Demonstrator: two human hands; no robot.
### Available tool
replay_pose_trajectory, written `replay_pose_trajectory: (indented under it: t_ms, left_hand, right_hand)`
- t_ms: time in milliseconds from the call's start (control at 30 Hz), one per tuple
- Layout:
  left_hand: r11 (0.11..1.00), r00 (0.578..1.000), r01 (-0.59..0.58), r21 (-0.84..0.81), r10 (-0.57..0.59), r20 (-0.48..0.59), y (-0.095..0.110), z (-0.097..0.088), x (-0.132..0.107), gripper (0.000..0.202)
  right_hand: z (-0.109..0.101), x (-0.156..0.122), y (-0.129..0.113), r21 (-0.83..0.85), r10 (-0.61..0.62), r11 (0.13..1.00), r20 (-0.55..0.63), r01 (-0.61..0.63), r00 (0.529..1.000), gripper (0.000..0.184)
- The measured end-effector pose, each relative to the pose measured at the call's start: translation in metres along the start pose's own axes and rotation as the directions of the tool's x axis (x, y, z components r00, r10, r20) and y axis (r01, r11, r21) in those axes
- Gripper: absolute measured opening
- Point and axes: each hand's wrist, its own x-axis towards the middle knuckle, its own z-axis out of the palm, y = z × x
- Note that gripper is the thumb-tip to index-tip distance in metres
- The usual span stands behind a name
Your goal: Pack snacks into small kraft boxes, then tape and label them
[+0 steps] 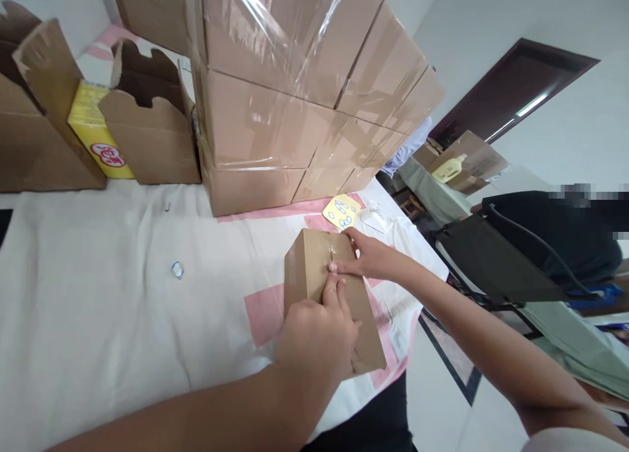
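A small brown cardboard box (366,340) lies on the cloth-covered table in front of me, its top flaps meeting at a seam. My right hand (361,255) grips its far right part, the thumb on top by the seam and the fingers over the edge. With two fingertips, my left hand (314,334) presses on the top near the right thumb. Its thumb stands apart, and the remaining fingers are hidden under the hand. Just beyond the box is a yellow card (343,211) with blue-outlined shapes.
Taped cartons (265,124) are stacked high at the back. To their left stand an open carton (152,137), a yellow box (101,131) and another open carton (49,137). A small blue-and-white piece (177,270) lies on the tablecloth (108,321). A dark chair (515,242) is at right.
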Motion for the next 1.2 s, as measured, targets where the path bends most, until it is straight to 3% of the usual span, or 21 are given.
replay_pose_trajectory:
  t_ms: [133, 267, 367, 467, 533, 733, 833, 933, 1033, 1133, 1200]
  left_hand:
    - [0.999, 0.999, 0.041, -0.002, -0.041, 0.032, 0.002, -0.002, 0.0, 0.06]
    - [0.999, 0.999, 0.043, 0.007, -0.043, 0.024, 0.001, 0.0, -0.001, 0.06]
    - [1.0, 0.995, 0.018, 0.025, -0.015, -0.103, -0.001, 0.007, -0.002, 0.058]
    - [0.997, 0.949, -0.003, 0.077, 0.027, -0.315, -0.003, 0.015, -0.002, 0.052]
    - [0.991, 0.913, -0.013, 0.137, 0.067, -0.402, -0.004, 0.019, -0.002, 0.05]
    - [0.966, 0.878, -0.082, 0.246, 0.186, -0.44, -0.011, 0.014, 0.0, 0.045]
    - [0.956, 0.814, -0.141, 0.257, 0.26, -0.519, -0.019, 0.005, 0.005, 0.033]
    - [0.968, 0.755, -0.095, 0.232, 0.222, -0.617, -0.027, -0.002, 0.017, 0.029]
    - [0.999, 0.808, -0.024, 0.047, 0.047, -0.587, -0.028, -0.003, 0.034, 0.044]
    - [0.994, 0.907, 0.033, -0.107, -0.075, -0.414, -0.025, -0.003, 0.044, 0.049]
    - [0.988, 0.94, 0.099, -0.119, -0.132, -0.315, -0.024, -0.004, 0.044, 0.052]
  right_hand:
    - [0.005, 0.001, 0.017, 0.332, -0.066, 0.943, 0.132, 0.018, 0.989, 0.072]
    - [0.008, 0.001, 0.036, 0.385, -0.215, 0.907, 0.077, 0.17, 0.974, 0.065]
    - [0.012, 0.004, 0.043, 0.43, -0.256, 0.879, 0.058, 0.207, 0.965, 0.066]
    - [0.015, 0.007, 0.045, 0.487, -0.272, 0.849, 0.07, 0.205, 0.96, 0.065]
    - [0.017, 0.009, 0.048, 0.516, -0.293, 0.828, 0.061, 0.221, 0.954, 0.063]
    - [0.034, 0.013, 0.057, 0.616, -0.33, 0.728, -0.07, 0.301, 0.941, 0.068]
    - [0.043, 0.013, 0.059, 0.684, -0.304, 0.66, -0.136, 0.312, 0.943, 0.072]
    - [0.044, 0.013, 0.063, 0.737, -0.311, 0.604, -0.132, 0.303, 0.941, 0.07]
    - [0.041, 0.012, 0.072, 0.772, -0.34, 0.555, -0.131, 0.311, 0.931, 0.068]
    - [0.042, 0.013, 0.08, 0.788, -0.322, 0.519, -0.179, 0.331, 0.93, 0.068]
    - [0.045, 0.013, 0.083, 0.803, -0.324, 0.488, -0.197, 0.342, 0.925, 0.069]
